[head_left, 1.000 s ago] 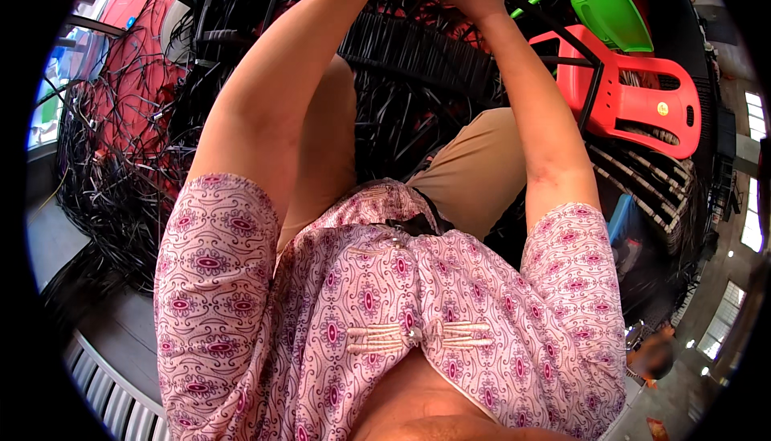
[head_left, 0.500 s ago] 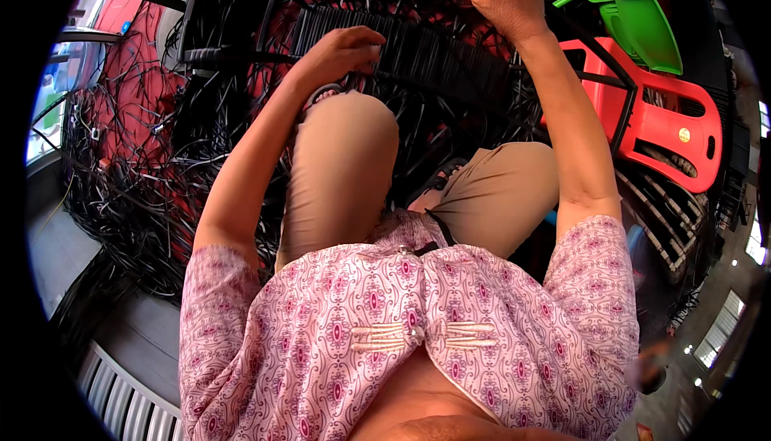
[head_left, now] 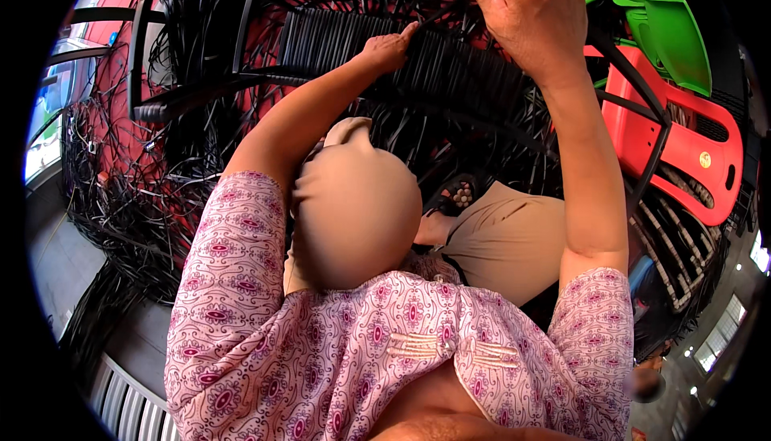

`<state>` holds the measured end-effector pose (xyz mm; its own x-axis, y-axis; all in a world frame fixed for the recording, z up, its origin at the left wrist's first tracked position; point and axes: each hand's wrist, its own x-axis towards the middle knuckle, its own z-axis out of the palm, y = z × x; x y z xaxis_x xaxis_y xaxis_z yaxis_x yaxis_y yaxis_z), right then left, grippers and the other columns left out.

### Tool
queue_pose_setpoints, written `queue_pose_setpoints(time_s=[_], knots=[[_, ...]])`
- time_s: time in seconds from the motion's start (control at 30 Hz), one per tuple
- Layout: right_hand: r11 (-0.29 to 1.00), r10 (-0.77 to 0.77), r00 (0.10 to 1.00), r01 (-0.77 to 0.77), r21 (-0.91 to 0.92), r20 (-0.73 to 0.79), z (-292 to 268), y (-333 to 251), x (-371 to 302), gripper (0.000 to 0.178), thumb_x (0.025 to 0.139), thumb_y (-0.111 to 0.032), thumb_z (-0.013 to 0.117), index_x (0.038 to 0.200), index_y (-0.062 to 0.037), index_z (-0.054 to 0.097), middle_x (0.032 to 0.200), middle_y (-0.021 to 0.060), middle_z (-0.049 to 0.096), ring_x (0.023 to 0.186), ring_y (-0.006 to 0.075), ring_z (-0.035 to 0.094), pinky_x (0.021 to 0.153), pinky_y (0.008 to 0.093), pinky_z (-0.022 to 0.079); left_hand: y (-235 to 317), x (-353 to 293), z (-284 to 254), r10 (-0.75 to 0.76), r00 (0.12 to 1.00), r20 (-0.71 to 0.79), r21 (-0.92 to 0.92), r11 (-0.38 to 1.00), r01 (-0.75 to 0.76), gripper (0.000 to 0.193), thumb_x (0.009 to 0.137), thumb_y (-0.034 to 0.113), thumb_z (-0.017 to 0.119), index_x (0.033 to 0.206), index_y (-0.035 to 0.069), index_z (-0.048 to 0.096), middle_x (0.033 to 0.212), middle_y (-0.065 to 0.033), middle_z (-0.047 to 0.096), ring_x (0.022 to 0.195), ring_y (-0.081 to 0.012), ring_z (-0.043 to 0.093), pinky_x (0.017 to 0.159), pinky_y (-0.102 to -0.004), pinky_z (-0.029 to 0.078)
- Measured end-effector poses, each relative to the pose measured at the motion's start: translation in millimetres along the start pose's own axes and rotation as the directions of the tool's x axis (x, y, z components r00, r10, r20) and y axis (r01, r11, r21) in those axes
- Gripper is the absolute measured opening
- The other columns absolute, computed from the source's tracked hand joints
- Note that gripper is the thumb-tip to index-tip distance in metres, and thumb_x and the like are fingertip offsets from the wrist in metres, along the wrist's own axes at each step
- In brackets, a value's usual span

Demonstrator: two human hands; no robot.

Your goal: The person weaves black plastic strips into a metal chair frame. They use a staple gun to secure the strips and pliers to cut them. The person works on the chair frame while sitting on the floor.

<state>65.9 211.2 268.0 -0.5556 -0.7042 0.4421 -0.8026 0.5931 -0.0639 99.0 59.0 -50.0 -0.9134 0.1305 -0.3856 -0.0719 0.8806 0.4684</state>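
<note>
A dark chair-like frame carries a woven panel of black strips (head_left: pixel 321 43) in front of my knees. My left hand (head_left: pixel 387 49) lies over this panel, closed, its index finger stretched forward and its fingertips pinched at a black strip (head_left: pixel 438 17). Higher and to the right is my right hand (head_left: pixel 540 23), cut by the upper edge of the picture. Its thumb sticks out to the left, while the other fingers curl in. What they grip is hidden.
Loose black strips (head_left: pixel 136 208) lie heaped on the red floor at left. A red plastic chair (head_left: pixel 683 152) with a green plastic seat (head_left: pixel 679 43) over it stands at right. Dark frame bars (head_left: pixel 144 31) rise at left. A grey slatted bench (head_left: pixel 128 401) is behind, lower left.
My left hand has moved right and forward onto the woven panel, its index finger now extended. My right hand has shifted slightly right and shows larger. My view has shifted a little.
</note>
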Motion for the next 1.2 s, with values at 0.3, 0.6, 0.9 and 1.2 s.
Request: queue_pose_setpoints(time_s=[0.3,0.6,0.9,1.2], knots=[[1.0,0.028,1.0,-0.028,0.002,0.015,8.1,3.9,1.3,0.025,0.085,-0.02,0.074,0.093,-0.0062,0.055,0.084,0.011,0.056,0.069,0.0332,0.063,0.059,0.0442,0.048,-14.5,76.0,33.1,-0.084,0.994,0.076,0.221,0.973,0.066,0.087,0.094,0.015,0.059,0.164,0.02,0.007,0.108,-0.0157,0.074,0.095,-0.0308,0.074,0.081,-0.0417,0.056],[1.0,-0.017,0.993,0.015,-0.016,-0.116,21.1,9.7,-1.0,0.024,0.083,-0.019,0.075,0.093,-0.0064,0.057,0.082,0.0098,0.054,0.068,0.0328,0.06,0.06,0.0438,0.045,-24.9,82.1,41.2,-0.066,0.994,0.09,0.254,0.966,0.041,0.04,0.097,0.018,0.052,0.136,0.008,0.05,0.107,-0.0134,0.074,0.098,-0.03,0.074,0.077,-0.0417,0.057],[1.0,0.005,0.997,-0.005,-0.01,-0.077,13.2,0.8,0.8,0.022,0.084,-0.018,0.074,0.091,-0.0062,0.057,0.081,0.0101,0.053,0.067,0.0315,0.06,0.059,0.0414,0.044,-30.2,99.6,74.4,0.196,0.89,-0.412,-0.088,0.964,-0.253,0.056,0.087,0.005,0.053,0.142,0.013,0.047,0.117,-0.0211,0.066,0.107,-0.0424,0.066,0.088,-0.049,0.055],[0.999,0.006,0.996,-0.009,-0.036,-0.094,16.4,-2.8,0.6,0.029,0.087,-0.033,0.077,0.101,-0.0106,0.065,0.085,0.0044,0.061,0.071,0.0284,0.064,0.06,0.0358,0.05,-15.0,57.5,7.4,0.102,0.939,0.329,0.065,0.989,-0.13,0.044,0.088,0.023,0.06,0.128,0.007,0.064,0.117,-0.0215,0.07,0.112,-0.0379,0.066,0.097,-0.0489,0.052]])
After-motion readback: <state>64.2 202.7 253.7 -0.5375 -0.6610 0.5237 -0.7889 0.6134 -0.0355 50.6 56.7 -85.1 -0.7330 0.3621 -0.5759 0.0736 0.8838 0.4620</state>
